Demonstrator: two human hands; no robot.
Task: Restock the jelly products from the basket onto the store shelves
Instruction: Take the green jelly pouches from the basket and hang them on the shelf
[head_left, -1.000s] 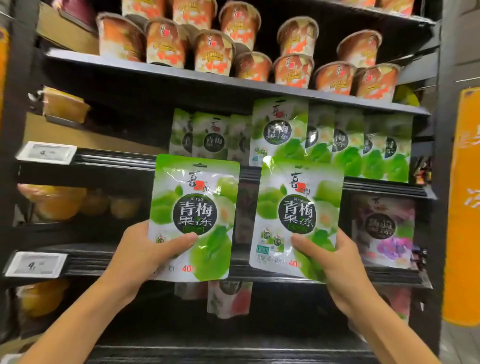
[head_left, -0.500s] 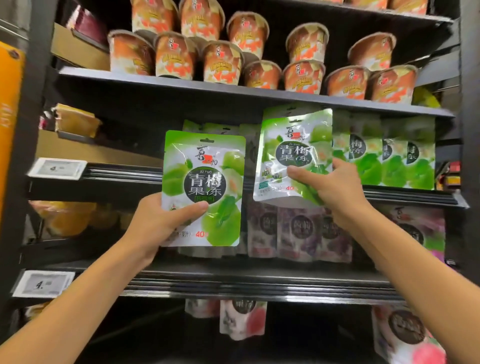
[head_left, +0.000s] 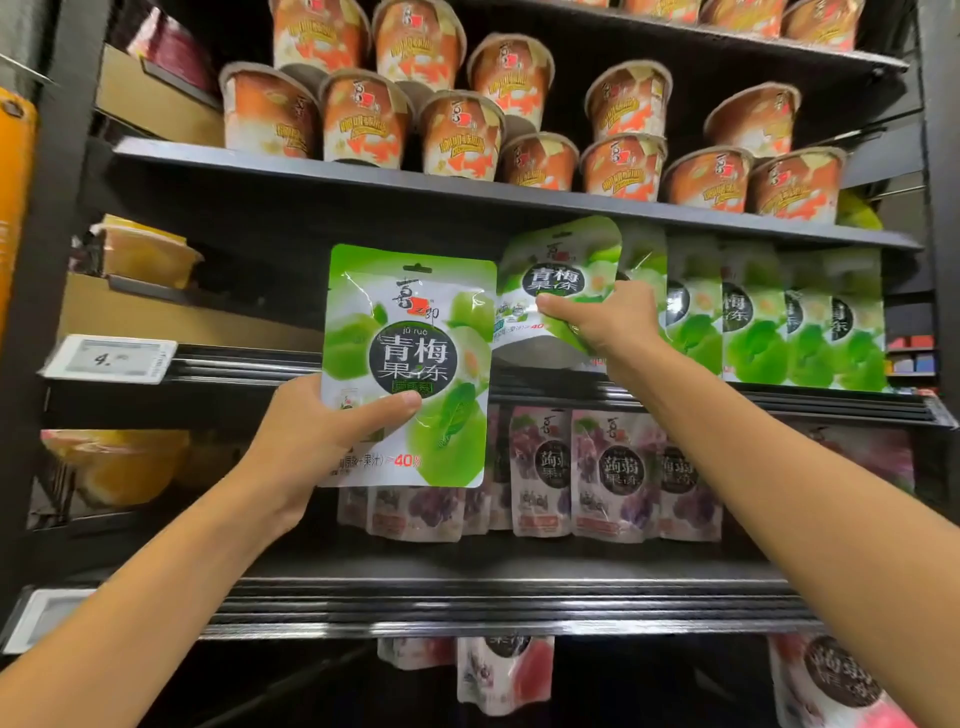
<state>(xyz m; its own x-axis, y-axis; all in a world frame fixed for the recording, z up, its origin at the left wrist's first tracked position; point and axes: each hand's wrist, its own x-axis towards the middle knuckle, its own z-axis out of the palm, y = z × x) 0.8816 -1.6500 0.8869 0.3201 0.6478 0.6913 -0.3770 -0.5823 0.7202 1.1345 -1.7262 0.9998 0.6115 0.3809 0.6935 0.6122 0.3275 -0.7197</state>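
Left pouch: I am gripping a green jelly pouch (head_left: 410, 364) upright in my left hand (head_left: 311, 441), thumb lying across its lower front, out in front of the middle shelf (head_left: 727, 400)
Right pouch: I am pinching a second green pouch (head_left: 561, 275) in my right hand (head_left: 613, 325), tilting it at the left end of the row of green pouches (head_left: 753, 322) standing on that shelf
Below: purple pouches (head_left: 613, 467) are standing
Above: orange cups (head_left: 462, 135) are sitting stacked

A shop: black shelves (head_left: 311, 166) stocked with rows of identical green jelly pouches (head_left: 753, 322) and orange cups (head_left: 457, 135), price tag (head_left: 111, 358) clipped on a shelf edge.
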